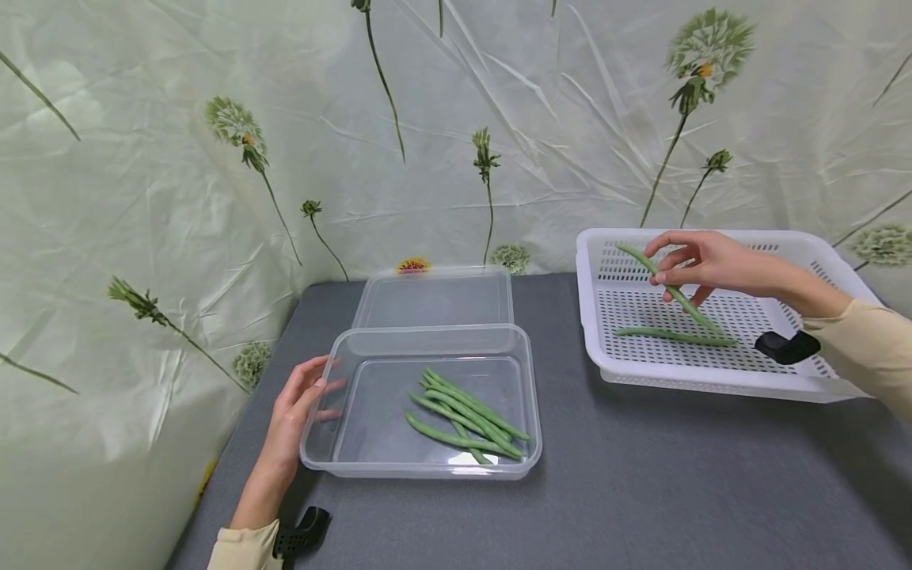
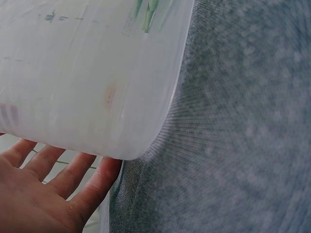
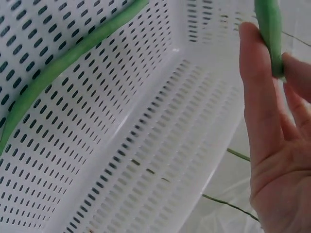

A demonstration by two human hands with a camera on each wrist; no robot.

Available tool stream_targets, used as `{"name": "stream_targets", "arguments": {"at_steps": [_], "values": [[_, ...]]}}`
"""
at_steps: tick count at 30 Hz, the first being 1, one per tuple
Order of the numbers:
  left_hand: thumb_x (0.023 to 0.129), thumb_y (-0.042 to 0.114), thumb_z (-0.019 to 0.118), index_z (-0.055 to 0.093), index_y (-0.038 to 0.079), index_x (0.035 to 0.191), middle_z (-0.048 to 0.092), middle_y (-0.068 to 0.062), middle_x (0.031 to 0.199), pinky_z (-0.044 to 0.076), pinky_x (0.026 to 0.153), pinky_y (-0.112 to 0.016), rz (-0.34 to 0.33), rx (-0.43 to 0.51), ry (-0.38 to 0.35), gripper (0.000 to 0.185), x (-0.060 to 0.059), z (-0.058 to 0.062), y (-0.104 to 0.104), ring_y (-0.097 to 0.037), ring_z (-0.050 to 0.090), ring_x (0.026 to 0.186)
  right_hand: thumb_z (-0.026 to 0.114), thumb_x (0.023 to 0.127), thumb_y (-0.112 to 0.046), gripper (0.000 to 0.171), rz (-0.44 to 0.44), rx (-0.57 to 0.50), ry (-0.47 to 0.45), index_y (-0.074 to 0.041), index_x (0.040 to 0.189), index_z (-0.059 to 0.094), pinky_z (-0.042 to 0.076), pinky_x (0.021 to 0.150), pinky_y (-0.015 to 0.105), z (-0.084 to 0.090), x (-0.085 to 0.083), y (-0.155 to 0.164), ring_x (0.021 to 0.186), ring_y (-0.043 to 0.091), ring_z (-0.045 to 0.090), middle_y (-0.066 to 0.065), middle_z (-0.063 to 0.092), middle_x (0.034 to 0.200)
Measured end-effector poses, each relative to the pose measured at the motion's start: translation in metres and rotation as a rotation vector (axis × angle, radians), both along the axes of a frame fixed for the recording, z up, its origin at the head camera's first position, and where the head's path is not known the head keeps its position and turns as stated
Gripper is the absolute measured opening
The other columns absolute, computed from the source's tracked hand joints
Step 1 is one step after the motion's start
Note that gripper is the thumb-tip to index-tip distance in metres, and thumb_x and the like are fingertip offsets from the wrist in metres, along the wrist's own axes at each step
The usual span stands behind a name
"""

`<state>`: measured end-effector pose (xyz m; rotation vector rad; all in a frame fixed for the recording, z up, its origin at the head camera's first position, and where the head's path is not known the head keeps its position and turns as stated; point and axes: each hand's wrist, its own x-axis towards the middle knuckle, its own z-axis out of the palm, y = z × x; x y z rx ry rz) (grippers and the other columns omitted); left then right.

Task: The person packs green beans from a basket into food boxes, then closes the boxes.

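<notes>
- Lower left of the head view: the left hand (image 1: 295, 416), fingers straight, rests against the clear container (image 1: 370, 455) holding several green beans (image 1: 466, 419); no label is readable on it.
- Behind it lies the clear lid (image 1: 435, 299).
- Upper right: the right hand (image 1: 701, 261) pinches one green bean (image 1: 673, 294) over the white perforated basket (image 1: 591, 317); another bean (image 1: 673, 336) lies inside, the basket's right end hidden by the sleeve.

Grey table (image 1: 641, 491) — 3 things on it
Clear container (image 1: 342, 463) at centre; its lid (image 1: 435, 299) just behind, white basket (image 1: 591, 332) to its right.
</notes>
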<state>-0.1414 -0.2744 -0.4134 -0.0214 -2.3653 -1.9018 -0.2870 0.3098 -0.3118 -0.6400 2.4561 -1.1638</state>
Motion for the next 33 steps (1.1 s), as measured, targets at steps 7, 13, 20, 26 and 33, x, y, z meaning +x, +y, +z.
{"name": "stream_targets", "arguments": {"at_steps": [7,13,20,26,33], "values": [[0.107,0.025,0.042,0.041,0.004,0.143,0.047,-0.02,0.142,0.055,0.077,-0.037,0.009,-0.009,-0.003,0.041,0.001,0.001,0.0,-0.018,0.06,0.114,0.065,0.096,-0.009,0.043,-0.085,-0.006,0.073,-0.003,0.133,0.045,0.056,0.057,0.046,0.011,0.018,-0.006,0.079,0.035,0.068,0.021,0.067,0.104],[0.107,0.026,0.042,0.041,0.005,0.143,0.047,-0.02,0.142,0.055,0.077,-0.036,0.01,-0.016,-0.009,0.041,0.001,0.001,0.0,-0.018,0.06,0.114,0.068,0.094,-0.009,0.044,-0.156,-0.042,0.126,-0.005,0.133,0.048,0.056,0.057,0.044,0.017,0.04,-0.019,0.078,0.031,0.07,0.018,0.067,0.103],[0.107,0.027,0.042,0.041,0.005,0.143,0.047,-0.02,0.142,0.055,0.077,-0.036,0.005,-0.012,-0.012,0.042,0.0,0.001,0.0,-0.017,0.06,0.114,0.07,0.092,-0.008,0.04,-0.214,-0.13,0.247,-0.008,0.129,0.055,0.056,0.054,0.04,0.017,0.063,-0.045,0.072,0.023,0.07,0.005,0.071,0.097],[0.107,0.027,0.043,0.041,0.005,0.143,0.048,-0.017,0.142,0.055,0.077,-0.036,0.001,-0.003,-0.009,0.042,-0.002,0.0,0.0,-0.017,0.059,0.114,0.071,0.09,-0.005,0.043,-0.217,-0.233,0.304,-0.009,0.13,0.056,0.055,0.051,0.038,0.014,0.076,-0.066,0.069,0.021,0.069,0.005,0.071,0.1],[0.107,0.025,0.043,0.041,0.004,0.143,0.049,-0.016,0.141,0.055,0.076,-0.036,0.004,0.009,-0.003,0.042,-0.001,-0.001,-0.001,-0.018,0.06,0.114,0.07,0.089,0.001,0.043,-0.194,-0.405,0.349,-0.008,0.129,0.057,0.055,0.05,0.037,0.008,0.09,-0.097,0.071,0.025,0.071,0.009,0.069,0.1]]}}
